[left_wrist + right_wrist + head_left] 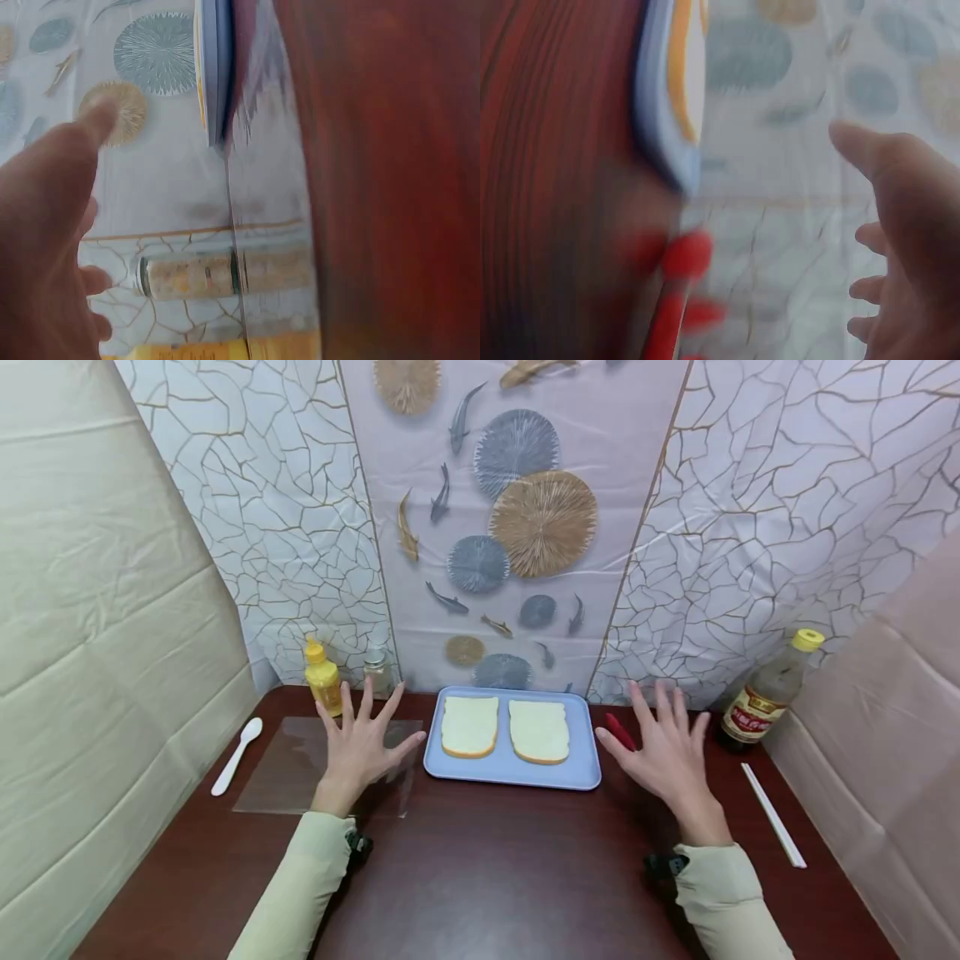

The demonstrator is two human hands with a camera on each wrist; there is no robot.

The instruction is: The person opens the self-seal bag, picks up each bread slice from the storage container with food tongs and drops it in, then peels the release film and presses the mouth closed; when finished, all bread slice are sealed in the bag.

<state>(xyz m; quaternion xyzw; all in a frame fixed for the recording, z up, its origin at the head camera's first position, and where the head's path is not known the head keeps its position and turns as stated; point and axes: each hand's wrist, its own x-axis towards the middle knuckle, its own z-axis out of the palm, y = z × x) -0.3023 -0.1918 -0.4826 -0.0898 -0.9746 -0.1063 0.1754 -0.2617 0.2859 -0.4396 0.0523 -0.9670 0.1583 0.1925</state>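
My left hand (358,750) spreads its fingers above a clear plastic sheet (281,777), holding nothing. Just beyond its fingertips stand a yellow squeeze bottle (322,681) and a small glass jar (378,672) with a lid. To the right, my right hand (667,756) is likewise spread and holds nothing. A red item (621,732) lies beside its thumb, partly hidden by the hand; the right wrist view shows its rounded red end (688,255), blurred. Between the hands, a light blue tray (517,775) carries two bread slices (470,725) side by side.
At the back right stands a dark sauce bottle (761,697) with a yellow cap. White chopsticks (774,817) lie near the table's right edge, and a white spoon (237,757) near the left. Patterned cloth (540,527) hangs behind the dark wooden table (510,877).
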